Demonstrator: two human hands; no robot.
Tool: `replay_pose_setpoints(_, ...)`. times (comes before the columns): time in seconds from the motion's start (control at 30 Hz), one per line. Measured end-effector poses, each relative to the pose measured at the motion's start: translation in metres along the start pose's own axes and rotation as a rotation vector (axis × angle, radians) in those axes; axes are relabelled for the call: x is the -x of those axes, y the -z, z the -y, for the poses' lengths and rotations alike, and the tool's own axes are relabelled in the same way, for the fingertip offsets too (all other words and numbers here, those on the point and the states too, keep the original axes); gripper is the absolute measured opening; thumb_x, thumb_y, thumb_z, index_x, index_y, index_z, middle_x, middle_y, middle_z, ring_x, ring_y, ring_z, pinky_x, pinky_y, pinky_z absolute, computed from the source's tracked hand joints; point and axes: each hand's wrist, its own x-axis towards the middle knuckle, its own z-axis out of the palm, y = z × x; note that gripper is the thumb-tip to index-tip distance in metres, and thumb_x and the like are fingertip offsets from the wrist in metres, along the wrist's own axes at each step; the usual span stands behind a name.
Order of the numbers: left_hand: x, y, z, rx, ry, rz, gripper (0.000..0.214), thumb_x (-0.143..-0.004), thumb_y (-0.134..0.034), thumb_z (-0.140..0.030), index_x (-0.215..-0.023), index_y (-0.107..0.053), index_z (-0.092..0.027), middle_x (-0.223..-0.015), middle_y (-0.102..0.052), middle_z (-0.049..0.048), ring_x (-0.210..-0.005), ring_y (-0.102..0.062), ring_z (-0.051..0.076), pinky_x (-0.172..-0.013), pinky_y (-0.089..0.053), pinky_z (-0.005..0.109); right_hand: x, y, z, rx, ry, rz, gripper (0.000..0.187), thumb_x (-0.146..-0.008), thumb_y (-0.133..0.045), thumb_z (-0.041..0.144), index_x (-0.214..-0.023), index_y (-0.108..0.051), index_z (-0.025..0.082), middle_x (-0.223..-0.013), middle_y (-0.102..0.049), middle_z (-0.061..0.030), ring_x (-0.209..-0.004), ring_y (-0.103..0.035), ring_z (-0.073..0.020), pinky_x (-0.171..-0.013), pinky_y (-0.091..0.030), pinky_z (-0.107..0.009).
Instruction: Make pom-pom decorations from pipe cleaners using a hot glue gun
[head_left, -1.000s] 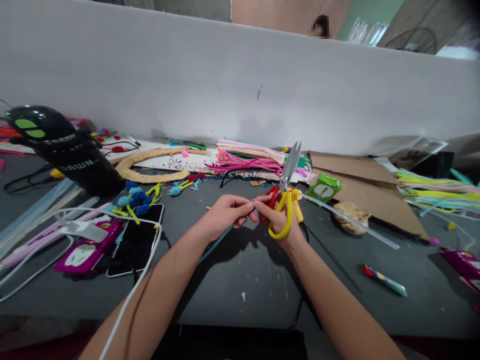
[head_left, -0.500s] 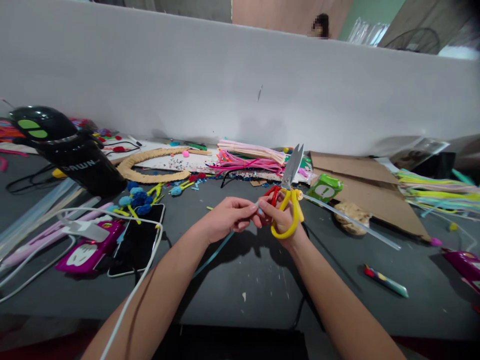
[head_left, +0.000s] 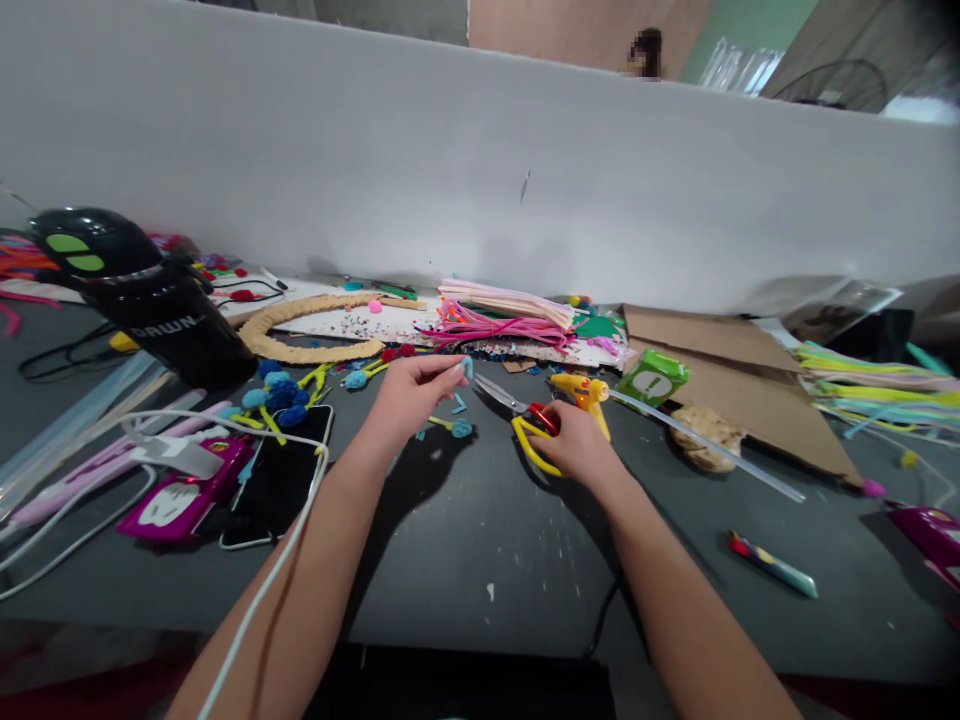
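My left hand (head_left: 420, 392) pinches a short, bent piece of light blue pipe cleaner (head_left: 469, 367) between thumb and fingertips. My right hand (head_left: 581, 440) is closed around the yellow and red handles of the scissors (head_left: 504, 394). Their blades point left, with the tips close to the blue piece. On the table below lies a small cut blue piece (head_left: 459, 404). Beside it is a light blue pom-pom (head_left: 460, 428) with a yellow-green stem. A yellow glue gun (head_left: 583, 388) with a clear glue stick in its back lies just beyond my right hand.
Pink pipe cleaner bundles (head_left: 499, 325) and a tan C-shaped ring (head_left: 270, 335) lie at the back. A black tumbler (head_left: 184, 325), phone (head_left: 289, 480) and purple power strip (head_left: 184, 500) stand left. Right are a green packet (head_left: 652, 380), cardboard (head_left: 772, 410) and a cutter-like tool (head_left: 772, 565). A white cable crosses my left forearm.
My hands have moved apart. The scissors have swung from pointing up to pointing left, and the long blue strand under my left hand is out of sight. Small blue pieces now show on the table.
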Motion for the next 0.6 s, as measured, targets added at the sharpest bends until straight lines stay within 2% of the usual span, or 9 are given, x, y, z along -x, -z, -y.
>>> replay_pose_setpoints(0.07, 0.002, -0.005, 0.000, -0.054, -0.010, 0.011, 0.037, -0.073, -0.072, -0.041, -0.097, -0.073, -0.013, -0.080, -0.072, 0.0067, -0.062, -0.056, 0.012, -0.059, -0.044, 0.025, 0.000, -0.004, -0.001, 0.044, 0.036, 0.013, 0.022, -0.070, -0.071, 0.034, -0.081, -0.063, 0.017, -0.076, -0.064, -0.0056, -0.069, -0.057, -0.0178, -0.060, -0.038, -0.027)
replay_pose_setpoints(0.2, 0.004, -0.012, 0.000, -0.132, -0.043, 0.121, 0.033, -0.075, -0.070, -0.042, -0.090, -0.072, -0.013, -0.079, -0.072, 0.0068, -0.066, -0.060, 0.014, -0.061, -0.046, 0.025, 0.000, 0.000, -0.001, 0.061, 0.141, 0.002, 0.026, -0.074, -0.070, 0.042, -0.074, -0.068, 0.016, -0.077, -0.063, -0.0080, -0.069, -0.057, -0.0193, -0.063, -0.042, -0.030)
replay_pose_setpoints(0.3, 0.006, -0.015, -0.001, -0.192, -0.061, 0.214, 0.027, -0.078, -0.067, -0.039, -0.087, -0.072, -0.013, -0.078, -0.070, 0.0054, -0.066, -0.059, 0.013, -0.061, -0.044, 0.023, 0.003, 0.008, 0.006, -0.190, 0.236, -0.065, 0.026, -0.082, -0.065, 0.038, -0.096, -0.072, 0.017, -0.088, -0.065, -0.0086, -0.077, -0.060, -0.0191, -0.069, -0.048, -0.031)
replay_pose_setpoints(0.4, 0.009, -0.017, -0.003, -0.226, -0.072, 0.314, 0.025, -0.081, -0.064, -0.037, -0.088, -0.072, -0.014, -0.077, -0.069, 0.0041, -0.067, -0.057, 0.013, -0.062, -0.043, 0.023, 0.007, 0.014, 0.017, -0.546, 0.381, -0.012, 0.033, -0.087, -0.062, 0.034, -0.118, -0.066, 0.023, -0.099, -0.067, -0.0065, -0.087, -0.063, -0.0176, -0.076, -0.051, -0.030)
replay_pose_setpoints(0.5, 0.012, -0.020, -0.004, -0.218, -0.059, 0.412, 0.026, -0.084, -0.061, -0.038, -0.088, -0.071, -0.014, -0.076, -0.067, 0.0038, -0.066, -0.055, 0.012, -0.061, -0.042, 0.022, 0.010, 0.014, 0.024, -0.705, 0.473, -0.003, 0.028, -0.087, -0.063, 0.031, -0.114, -0.068, 0.026, -0.103, -0.068, -0.0054, -0.093, -0.064, -0.0177, -0.081, -0.052, -0.031)
replay_pose_setpoints(0.6, 0.014, -0.023, -0.003, -0.173, -0.008, 0.476, 0.030, -0.085, -0.059, -0.040, -0.089, -0.070, -0.013, -0.076, -0.066, 0.0040, -0.063, -0.052, 0.011, -0.059, -0.041, 0.022, 0.011, 0.013, 0.026, -0.715, 0.522, -0.035, 0.021, -0.086, -0.065, 0.028, -0.105, -0.072, 0.025, -0.100, -0.070, -0.0059, -0.089, -0.065, -0.0177, -0.078, -0.052, -0.031)
